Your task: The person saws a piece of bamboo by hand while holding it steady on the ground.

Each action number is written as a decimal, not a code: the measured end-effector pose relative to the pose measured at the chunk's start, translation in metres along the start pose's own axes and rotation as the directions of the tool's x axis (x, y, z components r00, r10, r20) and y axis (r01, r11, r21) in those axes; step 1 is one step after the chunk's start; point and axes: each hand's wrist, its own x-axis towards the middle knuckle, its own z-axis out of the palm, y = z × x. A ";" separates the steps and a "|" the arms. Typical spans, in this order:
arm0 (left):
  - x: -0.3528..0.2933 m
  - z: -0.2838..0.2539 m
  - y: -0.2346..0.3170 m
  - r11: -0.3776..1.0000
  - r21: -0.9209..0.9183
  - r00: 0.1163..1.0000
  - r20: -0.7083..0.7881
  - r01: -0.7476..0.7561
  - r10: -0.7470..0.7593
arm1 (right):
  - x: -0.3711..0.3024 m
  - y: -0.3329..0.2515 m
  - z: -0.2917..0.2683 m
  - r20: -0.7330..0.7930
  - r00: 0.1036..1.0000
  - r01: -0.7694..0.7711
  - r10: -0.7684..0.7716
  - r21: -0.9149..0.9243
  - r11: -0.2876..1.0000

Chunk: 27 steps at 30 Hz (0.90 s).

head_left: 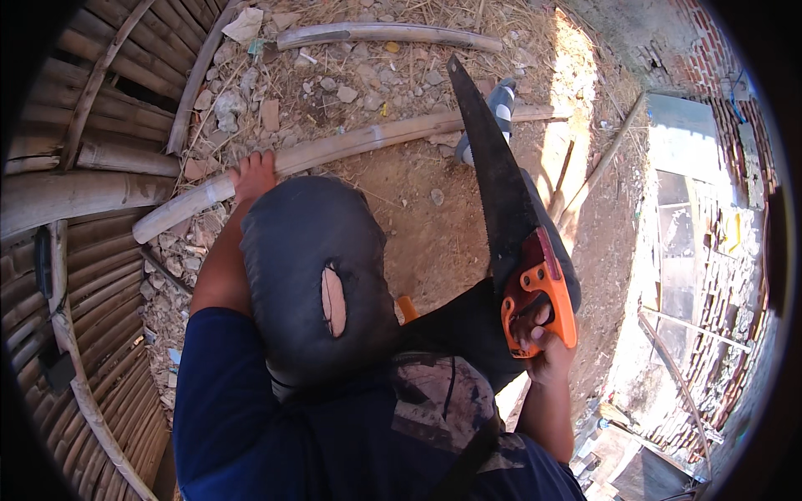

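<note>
A long, pale bamboo pole point(351, 146) lies slantwise across the ground in front of me, its cut end at the left. My left hand point(253, 177) grips it near that end, with the fingers over its top side. In my right hand point(545, 346) is a handsaw point(494, 167), held by its orange and dark red handle. The dark blade points away from me, raised in front of my right leg, with teeth along its left edge. My foot point(501, 107), in grey and white, is at the pole's right part, partly hidden by the blade.
My bent knee point(313, 234), in dark torn trousers, rises between my arms. Another bamboo piece point(388, 33) lies farther off among rubble and straw. A bamboo slat wall point(92, 309) stands at left; a brick wall point(718, 50) is at right, near a thin pole point(606, 163).
</note>
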 end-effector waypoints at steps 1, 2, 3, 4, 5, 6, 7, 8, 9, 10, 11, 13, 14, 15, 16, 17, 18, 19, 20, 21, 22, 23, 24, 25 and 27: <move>0.001 0.004 -0.002 1.000 -0.008 1.000 -0.005 -0.010 0.010 | 0.005 0.001 0.000 -0.011 1.000 -0.023 0.023 -0.017 1.000; 0.001 0.011 -0.005 0.999 -0.027 0.999 -0.032 -0.018 0.018 | 0.011 0.002 0.001 -0.022 0.999 -0.047 0.046 -0.033 0.998; -0.001 0.014 -0.006 0.999 -0.045 0.998 -0.056 -0.028 0.025 | 0.018 0.004 0.002 -0.035 0.997 -0.073 0.071 -0.050 0.996; -0.001 0.017 -0.005 0.997 -0.063 0.996 -0.081 -0.037 0.032 | 0.026 0.006 0.004 -0.048 0.994 -0.095 0.094 -0.023 0.995; 0.003 0.018 -0.006 0.997 -0.068 0.999 -0.025 -0.022 0.021 | 0.035 0.008 0.004 -0.038 0.993 -0.115 0.114 -0.046 0.992; 0.004 0.004 -0.001 0.997 -0.071 0.999 0.037 -0.020 0.023 | 0.041 0.012 0.002 -0.041 0.990 -0.141 0.138 -0.067 0.988; 0.005 -0.005 0.001 0.997 -0.071 0.995 0.095 -0.013 0.020 | 0.047 0.016 0.002 -0.039 0.986 -0.164 0.161 -0.086 0.983; 0.008 -0.007 0.003 0.998 -0.066 0.995 0.101 -0.005 0.012 | 0.054 0.020 0.002 -0.027 0.986 -0.164 0.162 -0.106 0.981; 0.010 -0.008 0.003 0.998 -0.063 0.994 0.108 0.008 -0.001 | 0.061 0.023 0.003 -0.016 0.984 -0.179 0.178 -0.131 0.975; 0.011 -0.007 0.003 0.998 -0.061 0.993 0.115 0.020 -0.013 | 0.068 0.025 0.004 -0.005 0.981 -0.193 0.195 -0.155 0.969; 0.011 -0.005 0.004 0.998 -0.058 0.995 0.104 0.015 -0.009 | 0.073 0.027 0.005 0.005 0.977 -0.207 0.211 -0.179 0.962; 0.011 -0.003 0.003 0.999 -0.050 0.997 0.075 0.008 -0.004 | 0.083 0.030 0.010 0.015 0.971 -0.230 0.238 -0.203 0.952; 0.013 -0.002 0.002 0.998 -0.056 0.997 0.072 0.007 -0.002 | 0.087 0.032 0.013 0.026 0.970 -0.232 0.241 -0.201 0.952; 0.013 -0.001 0.001 0.998 -0.062 0.997 0.072 0.007 -0.002 | 0.092 0.033 0.015 0.038 0.968 -0.235 0.247 -0.201 0.951; 0.013 0.001 0.000 0.998 -0.068 0.997 0.072 0.007 -0.002 | 0.096 0.035 0.015 0.054 0.962 -0.252 0.269 -0.212 0.944; 0.013 0.001 -0.002 0.998 -0.069 0.997 0.078 0.005 0.000 | 0.101 0.036 0.014 0.070 0.954 -0.269 0.290 -0.222 0.937; 0.015 0.001 -0.002 0.997 -0.075 0.996 0.084 0.001 0.005 | 0.104 0.037 0.014 0.083 0.947 -0.284 0.310 -0.235 0.930; 0.016 0.000 -0.002 0.997 -0.081 0.996 0.089 -0.002 0.009 | 0.106 0.040 0.012 0.078 0.953 -0.263 0.292 -0.262 0.929; 0.017 -0.001 -0.002 0.997 -0.071 0.993 0.119 0.000 0.008 | 0.106 0.047 0.010 0.073 0.959 -0.242 0.273 -0.288 0.926; 0.019 -0.008 0.001 0.998 -0.060 0.990 0.143 0.000 0.009 | 0.106 0.051 0.007 0.070 0.966 -0.216 0.249 -0.311 0.926; 0.022 -0.015 0.004 0.999 -0.052 0.986 0.168 -0.003 0.011 | 0.105 0.051 0.006 0.061 0.968 -0.213 0.245 -0.325 0.921; 0.025 -0.022 0.009 1.000 -0.019 0.986 0.167 -0.024 0.027 | 0.103 0.050 0.004 0.051 0.969 -0.210 0.241 -0.339 0.917; 0.029 -0.029 0.012 0.999 0.017 0.985 0.168 -0.041 0.037 | 0.103 0.051 0.002 0.046 0.970 -0.208 0.240 -0.353 0.912; 0.032 -0.031 0.013 0.997 0.053 0.984 0.169 -0.059 0.049 | 0.104 0.052 0.001 0.051 0.967 -0.217 0.250 -0.351 0.911; 0.039 -0.025 0.014 0.998 -0.013 0.982 0.176 -0.061 0.062 | 0.106 0.051 -0.003 0.056 0.961 -0.235 0.271 -0.348 0.908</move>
